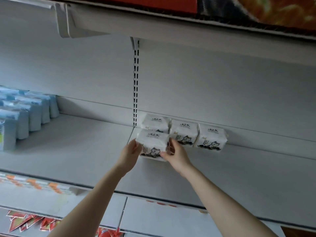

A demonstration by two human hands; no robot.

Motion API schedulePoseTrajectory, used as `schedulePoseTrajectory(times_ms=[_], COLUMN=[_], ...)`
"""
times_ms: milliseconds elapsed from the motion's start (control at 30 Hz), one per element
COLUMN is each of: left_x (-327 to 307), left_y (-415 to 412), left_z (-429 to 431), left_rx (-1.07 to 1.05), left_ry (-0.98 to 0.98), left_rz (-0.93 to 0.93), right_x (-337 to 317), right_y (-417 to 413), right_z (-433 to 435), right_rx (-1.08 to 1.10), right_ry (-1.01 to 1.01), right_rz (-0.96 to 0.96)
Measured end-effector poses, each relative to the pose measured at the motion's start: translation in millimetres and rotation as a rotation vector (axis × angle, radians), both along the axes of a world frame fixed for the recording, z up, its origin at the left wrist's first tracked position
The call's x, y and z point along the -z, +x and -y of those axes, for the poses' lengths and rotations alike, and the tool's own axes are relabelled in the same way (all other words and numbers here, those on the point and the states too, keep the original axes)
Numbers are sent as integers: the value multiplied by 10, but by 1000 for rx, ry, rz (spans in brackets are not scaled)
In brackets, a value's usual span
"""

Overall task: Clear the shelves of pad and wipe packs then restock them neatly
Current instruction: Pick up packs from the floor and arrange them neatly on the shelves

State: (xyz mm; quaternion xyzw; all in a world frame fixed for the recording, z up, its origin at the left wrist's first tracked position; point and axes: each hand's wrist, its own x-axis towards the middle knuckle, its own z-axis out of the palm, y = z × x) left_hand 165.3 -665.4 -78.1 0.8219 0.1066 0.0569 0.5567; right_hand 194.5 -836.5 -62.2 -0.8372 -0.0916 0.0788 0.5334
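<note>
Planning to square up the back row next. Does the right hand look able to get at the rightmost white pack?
Probably yes, once freed: the right hand grips the front pack with the left hand, but nothing stands on the shelf between it and the rightmost white pack.

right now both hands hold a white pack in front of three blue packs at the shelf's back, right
Not quite: the head view shows the three back packs are white; the blue packs stand far left. Otherwise yes: the left hand and right hand hold a white pack before them.
</note>
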Motion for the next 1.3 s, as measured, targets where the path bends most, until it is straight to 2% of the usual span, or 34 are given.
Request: schedulePoseTrajectory(times_ms=[200,467,567,700,800,933,1167,1300], left_x=[30,26,56,112,24,-6,471,716], left_y=[184,247,215,60,-201,-763,-2336,-3382], left_z=[-45,13,59,129,228,339,437,415], left_rx=[65,25,-42,-207,-340,-527,-855,-1130], left_ry=[81,110,108,40,-72,-142,-184,-241], left_rz=[34,44,14,-20,-18,-4,-140,-230], right_x=[93,235,299,287,194,45,411,767], right_y=[121,288,257,28,-189,-508,-1506,-2356], right_z=[-108,-141,-119,-105,-163,-300,-735,-1145], right_rx=[80,138,245,294,184,-100,-620,-893], right_ry=[25,10,24,154,279,314,134,-32], right_rz=[-32,-68,-98,-151,-221,-288,-457,-553])
